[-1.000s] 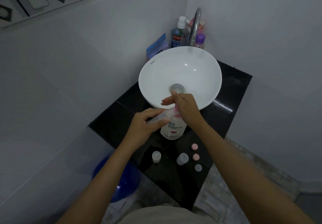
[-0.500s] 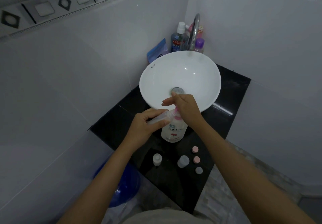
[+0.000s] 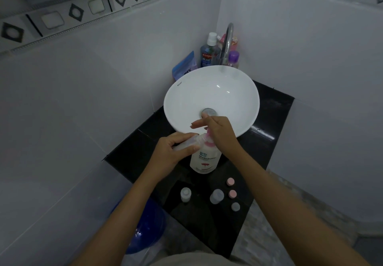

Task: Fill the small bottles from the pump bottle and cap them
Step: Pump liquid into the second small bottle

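A white pump bottle [image 3: 205,160] with a pink pump stands on the black counter [image 3: 275,120] in front of the basin. My left hand [image 3: 173,151] grips a small clear bottle [image 3: 187,142], tilted with its mouth at the pump's spout. My right hand [image 3: 217,133] rests on top of the pump head, fingers stretched out flat. Two more small clear bottles [image 3: 185,194] [image 3: 216,196] stand uncapped near the counter's front edge. Beside them lie two pink caps [image 3: 230,181] [image 3: 232,193] and a grey cap [image 3: 235,206].
A white bowl basin [image 3: 211,100] with a chrome tap [image 3: 228,42] fills the back of the counter. Mouthwash [image 3: 209,53] and other toiletry bottles crowd the corner behind it. A blue bucket [image 3: 145,228] stands on the floor at the left. Tiled walls close in on both sides.
Both hands keep their places on the small bottle and the pump. The whole scene has slid lower in the view as my head tilted up.
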The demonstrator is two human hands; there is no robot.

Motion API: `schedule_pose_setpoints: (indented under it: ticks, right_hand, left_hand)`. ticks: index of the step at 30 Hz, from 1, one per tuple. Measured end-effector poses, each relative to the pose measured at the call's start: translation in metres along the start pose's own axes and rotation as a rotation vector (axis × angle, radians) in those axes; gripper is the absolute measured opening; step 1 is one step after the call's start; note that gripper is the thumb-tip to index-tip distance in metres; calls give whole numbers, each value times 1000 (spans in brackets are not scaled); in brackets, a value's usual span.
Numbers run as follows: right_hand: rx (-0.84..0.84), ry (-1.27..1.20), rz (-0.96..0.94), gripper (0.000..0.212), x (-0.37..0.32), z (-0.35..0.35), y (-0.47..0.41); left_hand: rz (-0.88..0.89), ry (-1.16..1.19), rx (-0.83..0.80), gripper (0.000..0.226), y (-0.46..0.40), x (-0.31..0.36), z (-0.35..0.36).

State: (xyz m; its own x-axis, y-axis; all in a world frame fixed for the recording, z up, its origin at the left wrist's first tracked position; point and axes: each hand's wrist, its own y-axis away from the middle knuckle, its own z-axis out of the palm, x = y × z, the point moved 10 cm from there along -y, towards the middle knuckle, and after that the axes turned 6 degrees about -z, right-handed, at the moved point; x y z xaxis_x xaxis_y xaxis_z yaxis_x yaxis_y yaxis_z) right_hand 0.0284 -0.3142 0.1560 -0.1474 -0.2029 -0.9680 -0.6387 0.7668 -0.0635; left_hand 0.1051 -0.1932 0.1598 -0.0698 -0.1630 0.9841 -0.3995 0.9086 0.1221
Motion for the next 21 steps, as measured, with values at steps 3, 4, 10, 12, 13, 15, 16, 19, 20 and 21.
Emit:
schedule_pose_setpoints:
  ticks: [3,4,10,12,13,15,16,19,20,21]
  right_hand:
    - [9,-20,30,43,9,1,1]
    - [12,-13,33,43,13,2,2]
    - [-12,79,51,42,15,3,3]
    - [-37,100,33,41,5,0,-1]
    - [-45,103,18,41,0,0,-2]
    - [-40,78,20,41,-3,2,-3]
    - [-26,61,19,41,-4,2,-2]
    - [8,33,29,42,0,0,1]
    - [13,24,34,43,2,0,1]
    - [18,16,44,44,5,1,2]
  left_hand:
    - [-10,-9,-11,35,0,-4,1]
    - [-16,-11,-17,35,0,-6,2]
    - [-38,7,-22,34,2,-12,4]
    - [-23,6,-17,35,0,-7,2]
    - [-13,-2,-15,35,0,-3,0]
    - [-10,2,-10,36,-3,-3,-3]
    - [-8,5,-10,36,-3,-2,-3]
    - [-12,9,-19,37,-2,-4,0]
    - [-13,13,-18,36,-2,-5,0]
    - [-16,10,-20,36,-1,-6,1]
